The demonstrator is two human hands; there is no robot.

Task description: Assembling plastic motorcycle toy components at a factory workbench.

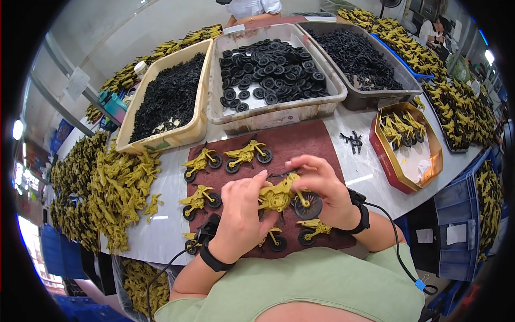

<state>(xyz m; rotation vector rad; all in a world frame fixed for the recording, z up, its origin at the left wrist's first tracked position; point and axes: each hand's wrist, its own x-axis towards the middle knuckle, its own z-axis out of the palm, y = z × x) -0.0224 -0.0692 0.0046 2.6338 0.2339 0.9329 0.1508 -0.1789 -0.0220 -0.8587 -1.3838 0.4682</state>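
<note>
A yellow toy motorcycle point(276, 198) is held up in both my hands, above a dark red mat point(316, 137). My left hand point(241, 206) grips its body from the left, with the thumb underneath. On the other side, my right hand point(328, 189) has its fingers round the front end, near the black handlebar and above the black front wheel point(308, 206). Part of the rear is hidden behind my left fingers. Several similar toy motorcycles stand or lie on the mat, including one at the far left point(199, 161) and one beside it point(247, 155).
Beyond the mat stand a cream bin point(124, 131) of small black parts, a white bin point(225, 121) of black wheels and a grey bin point(410, 88). Yellow bodies point(120, 180) are heaped left. A red-gold box point(410, 185) holds motorcycles. A person point(252, 8) is opposite.
</note>
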